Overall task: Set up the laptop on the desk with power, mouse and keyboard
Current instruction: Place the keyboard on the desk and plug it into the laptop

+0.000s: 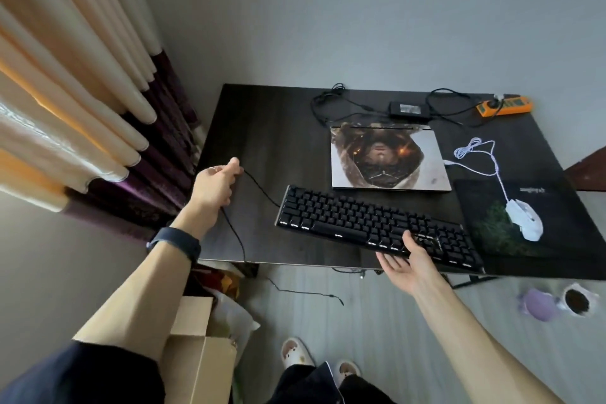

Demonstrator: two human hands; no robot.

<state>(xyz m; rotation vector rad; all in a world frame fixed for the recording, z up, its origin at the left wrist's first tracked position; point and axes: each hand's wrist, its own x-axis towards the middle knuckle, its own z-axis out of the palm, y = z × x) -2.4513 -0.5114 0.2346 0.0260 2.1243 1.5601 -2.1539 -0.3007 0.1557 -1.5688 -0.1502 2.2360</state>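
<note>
A closed laptop (388, 157) with a picture on its lid lies on the dark desk (272, 128). In front of it a black keyboard (360, 220) lies slanted near the front edge. My right hand (406, 262) grips its front edge, thumb on the keys. My left hand (214, 184) pinches the keyboard's black cable (262, 190), which runs down over the desk edge to the floor. A white mouse (524, 220) sits on a dark mouse pad (511, 216), its white cable plugged into the laptop's right side. A black power adapter (406, 108) lies behind the laptop.
An orange power strip (505, 105) lies at the desk's back right corner. Curtains (82, 102) hang to the left. An open cardboard box (196, 338) stands on the floor at the lower left. A purple object and a cup (577, 300) sit on the floor to the right.
</note>
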